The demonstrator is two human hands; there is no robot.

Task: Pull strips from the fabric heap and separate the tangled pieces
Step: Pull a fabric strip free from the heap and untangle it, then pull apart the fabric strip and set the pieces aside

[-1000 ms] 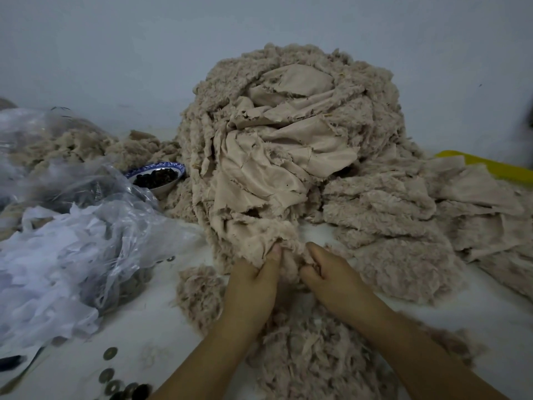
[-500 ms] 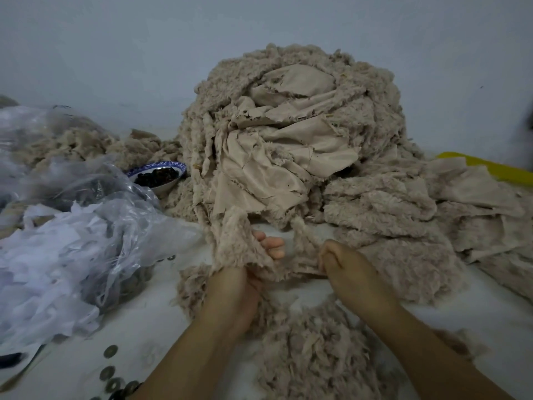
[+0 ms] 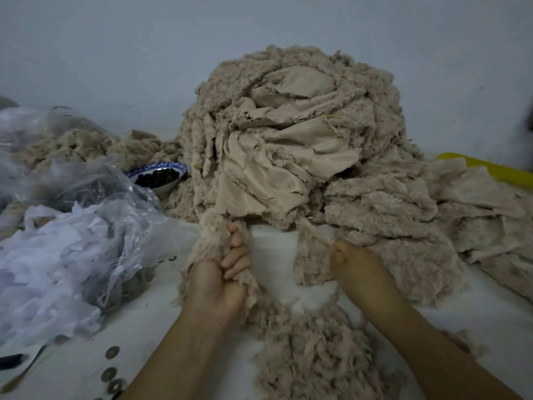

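Observation:
A tall heap of beige fluffy fabric (image 3: 288,134) rises at the middle of the white table (image 3: 274,249), with smooth backing pieces showing on its front. My left hand (image 3: 222,281) grips a fuzzy strip (image 3: 210,235) that runs up into the heap's lower left. My right hand (image 3: 354,264) is curled round another fuzzy piece (image 3: 311,255) hanging from the heap's base. White table shows between the two pieces. A low pile of loose fluffy scraps (image 3: 311,350) lies between my forearms.
Crumpled clear plastic bags (image 3: 72,232) with white scraps fill the left. A blue-rimmed bowl (image 3: 161,174) of dark items sits behind them. Flat fabric pieces (image 3: 461,215) spread right, over a yellow object (image 3: 501,168). Round coin-like discs (image 3: 111,373) lie at the lower left.
Both hands were together at the heap's base. They have drawn apart, the left toward the left with its strip, the right toward the right, opening a gap of bare table.

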